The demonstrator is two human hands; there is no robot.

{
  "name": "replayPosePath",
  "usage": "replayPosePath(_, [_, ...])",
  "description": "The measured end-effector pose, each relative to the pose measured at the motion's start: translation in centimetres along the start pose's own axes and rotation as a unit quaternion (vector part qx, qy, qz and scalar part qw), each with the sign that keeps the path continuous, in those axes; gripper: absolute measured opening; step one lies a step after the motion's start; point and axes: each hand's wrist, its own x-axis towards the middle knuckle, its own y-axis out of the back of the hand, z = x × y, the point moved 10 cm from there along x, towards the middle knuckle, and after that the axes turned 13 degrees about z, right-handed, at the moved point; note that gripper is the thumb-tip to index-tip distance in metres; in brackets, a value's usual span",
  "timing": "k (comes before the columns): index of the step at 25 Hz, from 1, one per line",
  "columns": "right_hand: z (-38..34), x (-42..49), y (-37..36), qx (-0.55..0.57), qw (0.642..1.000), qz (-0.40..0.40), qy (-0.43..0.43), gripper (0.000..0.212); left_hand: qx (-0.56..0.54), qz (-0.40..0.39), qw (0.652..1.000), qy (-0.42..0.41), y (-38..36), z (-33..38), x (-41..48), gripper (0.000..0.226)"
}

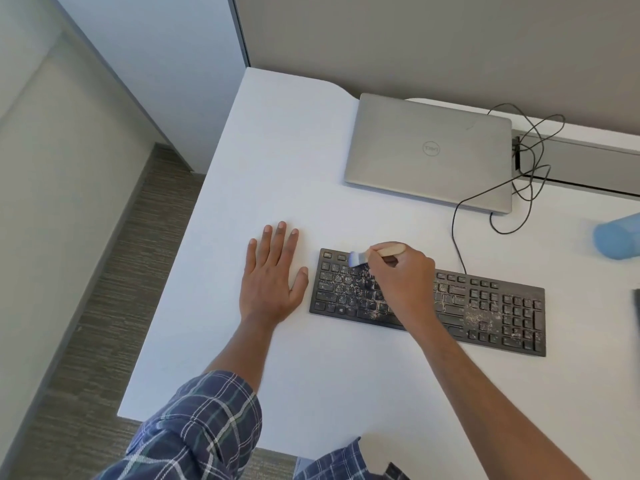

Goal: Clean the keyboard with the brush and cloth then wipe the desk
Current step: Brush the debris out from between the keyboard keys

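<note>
A black keyboard (485, 306) lies on the white desk (294, 150), its keys speckled with pale crumbs and dust. My right hand (403, 275) grips the wooden handle of a small brush (360, 258); the brush's pale bristles touch the upper left keys. My left hand (272, 275) rests flat on the desk just left of the keyboard, fingers straight and spread. A blue cloth-like object (618, 235) sits blurred at the right edge of the view.
A closed silver laptop (429, 150) lies behind the keyboard. A thin black cable (457, 216) runs from the keyboard past the laptop to a slot at the back wall. A dark object (636, 313) shows at the right edge. The desk's left edge drops to carpeted floor.
</note>
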Motion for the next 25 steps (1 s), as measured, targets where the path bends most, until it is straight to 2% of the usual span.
replayPosePath(3, [-0.3,0.2,1.2,0.007,1.000,0.018,-0.007,0.029,-0.004,0.002,1.000,0.000,0.1,0.1,0.0,0.078])
replayPosePath(10, [-1.3,-0.5,-1.8,0.033,0.999,-0.013,-0.020,0.015,-0.004,-0.006,1.000,0.004,0.1,0.2,0.1,0.078])
replayPosePath(17, [3.2,0.8,3.8,-0.018,0.998,0.030,-0.055,0.014,-0.005,-0.011,1.000,0.008,0.0,0.1,0.0,0.078])
replayPosePath(21, [3.7,0.7,4.3,0.043,0.993,0.046,-0.099,0.015,-0.006,-0.011,1.000,0.009,0.0,0.2,0.0,0.078])
replayPosePath(25, [2.0,0.2,1.6,0.070,0.994,0.023,-0.083,0.017,-0.008,-0.009,1.000,0.008,0.1,0.3,0.0,0.078])
